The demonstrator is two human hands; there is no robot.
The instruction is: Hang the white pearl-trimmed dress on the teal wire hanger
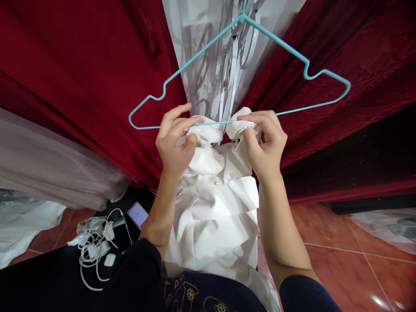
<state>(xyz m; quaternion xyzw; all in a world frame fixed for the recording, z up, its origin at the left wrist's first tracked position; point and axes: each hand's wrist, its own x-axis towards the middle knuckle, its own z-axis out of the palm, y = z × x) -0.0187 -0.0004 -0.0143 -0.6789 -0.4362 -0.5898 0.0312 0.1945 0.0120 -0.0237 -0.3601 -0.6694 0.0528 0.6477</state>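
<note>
A light-blue wire hanger [195, 57] hangs in front of me, its lower bar running level with my hands. A white garment with pearl-like trim [211, 208] drapes from that bar down to my lap, its top edge folded over the bar in two places. My left hand [177, 143] pinches the garment's left part near the trim, fingers along the bar. My right hand [266, 138] pinches the trimmed right part between thumb and fingers, also at the bar. The fingertips partly cover the cloth they hold.
Red curtains [81, 65] hang on the left, with more red cloth [351, 65] on the right. Behind the hanger is white fabric [208, 52]. At lower left lie a lit phone [138, 215], a tangled white cable [85, 260] and a small white case [110, 260]. Red floor tiles [341, 268] show at right.
</note>
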